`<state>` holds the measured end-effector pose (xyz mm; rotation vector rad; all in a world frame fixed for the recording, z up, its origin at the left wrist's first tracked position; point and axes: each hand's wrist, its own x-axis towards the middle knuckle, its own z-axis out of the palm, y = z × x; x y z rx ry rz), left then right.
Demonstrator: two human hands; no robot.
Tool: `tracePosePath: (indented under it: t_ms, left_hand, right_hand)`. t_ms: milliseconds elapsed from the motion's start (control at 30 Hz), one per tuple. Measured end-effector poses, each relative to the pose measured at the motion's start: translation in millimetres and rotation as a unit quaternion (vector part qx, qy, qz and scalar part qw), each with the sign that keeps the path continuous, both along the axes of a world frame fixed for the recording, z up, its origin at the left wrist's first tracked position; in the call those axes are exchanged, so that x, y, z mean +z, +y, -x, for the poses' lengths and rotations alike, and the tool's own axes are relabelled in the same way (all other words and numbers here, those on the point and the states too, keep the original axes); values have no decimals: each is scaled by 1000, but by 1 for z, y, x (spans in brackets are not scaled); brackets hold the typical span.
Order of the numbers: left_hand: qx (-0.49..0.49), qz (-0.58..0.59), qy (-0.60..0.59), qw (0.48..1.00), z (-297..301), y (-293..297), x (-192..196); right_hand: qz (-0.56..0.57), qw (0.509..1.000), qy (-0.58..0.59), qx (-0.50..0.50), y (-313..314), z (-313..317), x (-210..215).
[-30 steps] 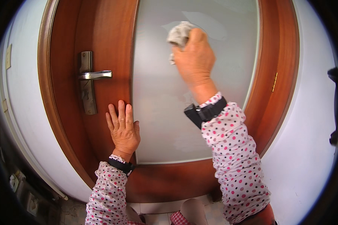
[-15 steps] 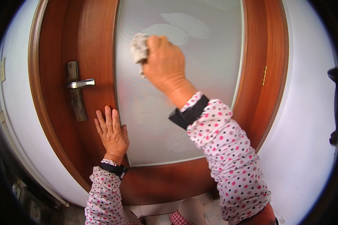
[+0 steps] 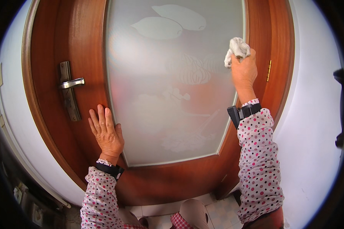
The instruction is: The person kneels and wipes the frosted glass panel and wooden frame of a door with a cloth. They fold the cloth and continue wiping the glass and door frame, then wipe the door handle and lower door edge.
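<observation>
A wooden door (image 3: 160,187) with a large frosted glass pane (image 3: 153,76) stands before me. Pale leaf and plant shapes show in the glass. My right hand (image 3: 244,72) is closed around a crumpled whitish cloth (image 3: 239,47), at the pane's right edge near the wooden frame. My left hand (image 3: 107,131) lies flat on the door's wood, fingers spread, beside the pane's lower left edge. It is below and to the right of the metal door handle (image 3: 72,83). Polka-dot sleeves and black wrist bands cover both my forearms.
A brass hinge (image 3: 269,71) sits on the right side of the door frame. White walls (image 3: 313,114) flank the door on both sides. Pale floor tiles (image 3: 221,212) show below, by my knees. Dark, unclear objects stand at the lower left.
My right hand has moved from the pane's upper left across to its right edge, with the cloth still in it. My left hand keeps its place on the door; the view has shifted slightly.
</observation>
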<state>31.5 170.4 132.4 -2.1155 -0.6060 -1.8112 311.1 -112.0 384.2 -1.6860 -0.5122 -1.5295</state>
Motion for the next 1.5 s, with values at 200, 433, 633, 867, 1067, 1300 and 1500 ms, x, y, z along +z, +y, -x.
tracePosePath:
  t_ms: [200, 433, 633, 867, 1067, 1300, 1500]
  left_hand:
    - [-10, 1, -5, 1000, -2, 1, 1]
    - [-20, -1, -14, 1000, 6, 0, 10]
    - [-3, -7, -10, 1000, 16, -25, 23]
    - [6, -29, -9, 1000, 21, -49, 45]
    - [18, -52, -9, 998, 23, -69, 66]
    - [38, -55, -5, 998, 2, -94, 78]
    - [30, -38, -5, 999, 6, -69, 63]
  right_hand:
    - [-36, 998, 49, 12, -10, -14, -13]
    - [-31, 997, 59, 32, 9, 14, 7]
    - [4, 997, -16, 82, 40, 61, 21]
    - [16, 983, -85, 161, 57, 115, 35]
    - [71, 952, -219, 202, 80, 165, 42]
    - [100, 917, -271, 274, 93, 192, 31]
    - [121, 919, -293, 236, 96, 173, 26]
